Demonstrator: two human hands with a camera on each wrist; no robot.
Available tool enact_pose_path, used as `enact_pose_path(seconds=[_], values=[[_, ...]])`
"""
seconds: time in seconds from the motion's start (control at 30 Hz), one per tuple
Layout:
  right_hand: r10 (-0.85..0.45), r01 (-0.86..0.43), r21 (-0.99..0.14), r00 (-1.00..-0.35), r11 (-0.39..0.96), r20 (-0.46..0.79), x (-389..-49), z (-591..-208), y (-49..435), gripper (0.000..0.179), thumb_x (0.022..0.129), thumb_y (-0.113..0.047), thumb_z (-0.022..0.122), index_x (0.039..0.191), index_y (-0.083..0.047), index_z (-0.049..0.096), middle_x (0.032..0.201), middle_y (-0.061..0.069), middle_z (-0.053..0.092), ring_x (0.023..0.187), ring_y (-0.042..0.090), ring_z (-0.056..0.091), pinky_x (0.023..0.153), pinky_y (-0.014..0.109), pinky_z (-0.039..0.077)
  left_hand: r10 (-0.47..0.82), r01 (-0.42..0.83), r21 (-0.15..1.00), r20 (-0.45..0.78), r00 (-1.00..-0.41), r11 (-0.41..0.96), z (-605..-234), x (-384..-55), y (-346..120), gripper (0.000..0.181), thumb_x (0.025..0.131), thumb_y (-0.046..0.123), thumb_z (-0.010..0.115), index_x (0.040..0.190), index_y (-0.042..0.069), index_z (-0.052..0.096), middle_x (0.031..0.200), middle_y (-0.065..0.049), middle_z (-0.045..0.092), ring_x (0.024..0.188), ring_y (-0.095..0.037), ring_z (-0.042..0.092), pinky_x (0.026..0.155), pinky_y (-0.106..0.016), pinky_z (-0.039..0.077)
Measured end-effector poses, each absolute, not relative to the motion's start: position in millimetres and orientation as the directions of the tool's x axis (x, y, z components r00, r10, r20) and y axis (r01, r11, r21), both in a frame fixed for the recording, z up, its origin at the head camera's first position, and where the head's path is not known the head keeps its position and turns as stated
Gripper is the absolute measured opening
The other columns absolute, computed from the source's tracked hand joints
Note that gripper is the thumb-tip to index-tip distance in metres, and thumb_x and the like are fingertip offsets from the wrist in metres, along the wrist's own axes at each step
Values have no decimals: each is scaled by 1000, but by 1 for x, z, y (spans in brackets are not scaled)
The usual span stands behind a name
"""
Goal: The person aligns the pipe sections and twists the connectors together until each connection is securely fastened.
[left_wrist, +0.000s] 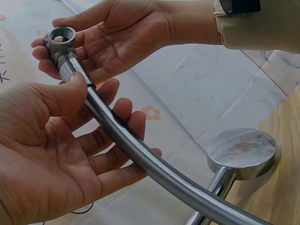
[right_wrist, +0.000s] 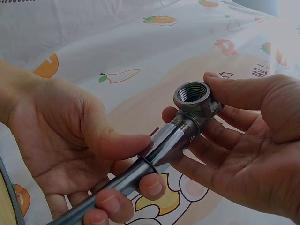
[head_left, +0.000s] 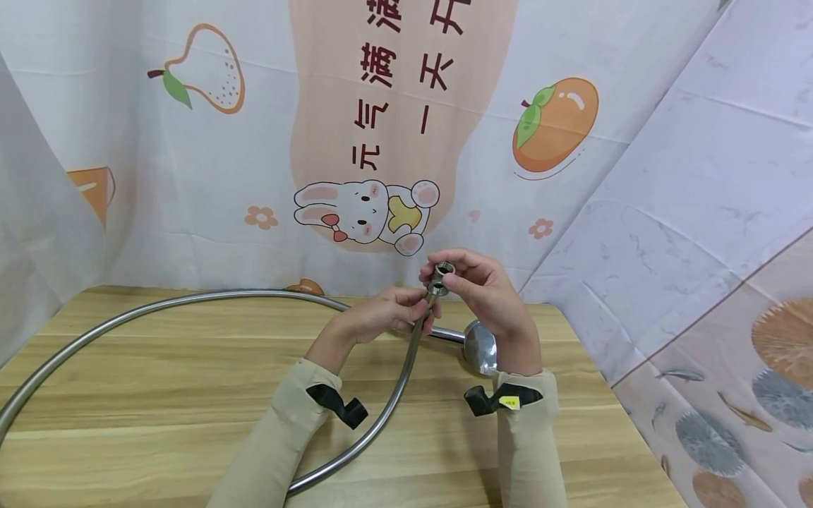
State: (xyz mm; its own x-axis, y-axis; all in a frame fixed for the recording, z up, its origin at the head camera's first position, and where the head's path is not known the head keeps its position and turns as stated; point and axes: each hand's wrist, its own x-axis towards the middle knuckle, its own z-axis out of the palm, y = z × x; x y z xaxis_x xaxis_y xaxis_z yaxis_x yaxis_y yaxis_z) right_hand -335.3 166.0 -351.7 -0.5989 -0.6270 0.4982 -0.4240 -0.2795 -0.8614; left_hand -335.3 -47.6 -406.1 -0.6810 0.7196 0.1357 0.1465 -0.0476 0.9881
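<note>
A threaded metal pipe fitting (right_wrist: 192,96) sits on the end of a shiny shower hose (left_wrist: 136,145), its round opening turned up. My right hand (head_left: 485,293) grips this fitting between thumb and fingers. Just below it, my left hand (head_left: 381,312) pinches the hose's smooth chrome end nut (right_wrist: 164,145), thumb on top and fingers curled beneath. A few threads show between nut and fitting. From there the hose curves down toward the front of the table.
A chrome shower head (head_left: 480,348) lies on the wooden table (head_left: 190,395) behind my right wrist. Another stretch of hose (head_left: 159,305) arcs across the table's left side. Printed cloth (head_left: 254,141) hangs along the back edge, and more cloth (head_left: 667,212) stands on the right.
</note>
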Motion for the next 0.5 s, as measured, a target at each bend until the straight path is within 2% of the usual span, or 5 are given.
enact_pose_path(seconds=[0.5], values=[[-636,-420,-866,-598,-270,488,-336,-353,167,35,101,6,49,126,-11,68,115,2,74,113,16,67,106,32,48,719,147,988,131,-682,-41,-406,-335,-48,33,111,25,40,121,0,59,102,-5,59,103,-26,62,97,-45,53]])
